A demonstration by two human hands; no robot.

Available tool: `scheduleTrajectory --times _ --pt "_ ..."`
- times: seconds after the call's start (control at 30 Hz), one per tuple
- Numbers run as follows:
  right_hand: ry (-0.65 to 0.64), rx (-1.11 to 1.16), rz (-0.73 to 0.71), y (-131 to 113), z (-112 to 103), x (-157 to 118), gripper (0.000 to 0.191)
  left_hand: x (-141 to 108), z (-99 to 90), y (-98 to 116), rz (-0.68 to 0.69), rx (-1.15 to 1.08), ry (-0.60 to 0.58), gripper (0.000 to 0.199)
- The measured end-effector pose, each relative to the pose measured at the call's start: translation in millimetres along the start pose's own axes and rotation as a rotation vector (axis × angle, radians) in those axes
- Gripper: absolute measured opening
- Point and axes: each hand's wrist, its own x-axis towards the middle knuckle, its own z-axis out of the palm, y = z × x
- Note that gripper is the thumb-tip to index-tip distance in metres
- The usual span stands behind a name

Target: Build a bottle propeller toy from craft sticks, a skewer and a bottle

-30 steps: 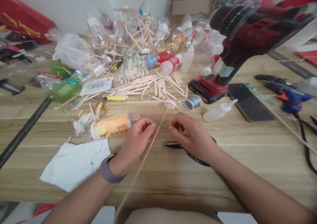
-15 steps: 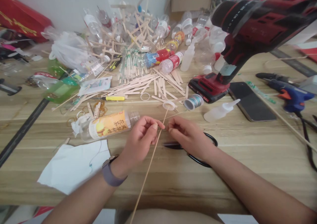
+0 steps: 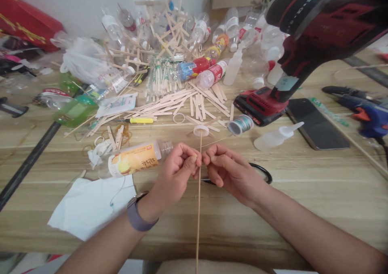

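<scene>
R hand [image 3: 226, 165] hides most of the scissors [image 3: 263, 172]; drill [image 3: 321, 35] & low end of 1 thin stick [image 3: 199, 221] cut off. Stick's btwn L hand [image 3: 183, 165] & R hand, fingers pinched on both; can't tell if they've got thread [image 3: 216, 142]. 1 spool [image 3: 241, 125] nearby.

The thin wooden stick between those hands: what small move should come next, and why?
Probably pass the thread once around the stick, since the left hand and right hand meet close on either side of it, and the thread runs from near their fingertips toward the spool.
</scene>
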Motion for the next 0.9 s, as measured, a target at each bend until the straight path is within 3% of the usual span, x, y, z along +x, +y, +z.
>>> scheduleTrajectory --times 0.47,0.6,0.8,0.9 --pt "-0.105 -0.548 -0.053 -10 -4 -3 0.007 0 -3.5 10 -0.031 0.215 -0.087 0.016" --pt "-0.100 -0.560 -0.077 -11 -3 -3 0.008 0 -3.3 9 -0.041 0.214 -0.066 0.016" --pt "-0.072 -0.398 -0.106 -9 0 -1 0.011 -1 -0.3 9 -0.146 0.125 0.039 0.010" --pt "-0.047 -0.425 -0.126 -10 0 -1 0.012 -1 1.0 13 -0.174 0.215 0.089 0.009"
